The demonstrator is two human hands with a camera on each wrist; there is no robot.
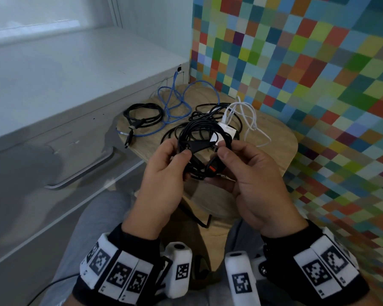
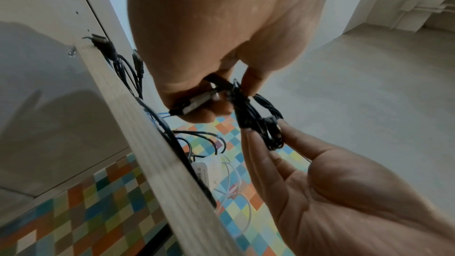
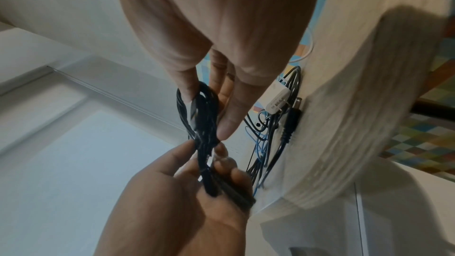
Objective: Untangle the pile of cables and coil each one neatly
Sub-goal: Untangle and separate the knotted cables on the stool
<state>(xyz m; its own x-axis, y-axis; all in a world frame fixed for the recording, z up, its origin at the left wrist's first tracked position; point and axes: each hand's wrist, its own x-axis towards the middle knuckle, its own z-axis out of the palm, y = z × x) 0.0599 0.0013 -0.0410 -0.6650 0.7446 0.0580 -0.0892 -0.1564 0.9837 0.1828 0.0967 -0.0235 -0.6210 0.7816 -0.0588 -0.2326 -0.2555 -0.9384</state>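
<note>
A black cable (image 1: 199, 133) wound into loose loops hangs between both hands over the near edge of the round wooden table (image 1: 270, 138). My left hand (image 1: 184, 155) grips the loops and a black plug on their left side; the left wrist view shows its fingers curled round the black cable (image 2: 258, 122). My right hand (image 1: 223, 157) pinches the right side of the loops between thumb and fingers, beside a plug with an orange part (image 1: 212, 168). The right wrist view shows the right hand (image 3: 209, 108) on the black cable (image 3: 204, 124), with the left hand (image 3: 211, 164) gripping below.
On the table lie a coiled black cable (image 1: 142, 115), a loose blue cable (image 1: 175, 102), a tangled white cable (image 1: 250, 115), a white adapter (image 1: 228, 129) and more black cable (image 1: 208, 109). A grey drawer unit with a metal handle (image 1: 86, 171) stands left. A chequered wall (image 1: 318, 85) is right.
</note>
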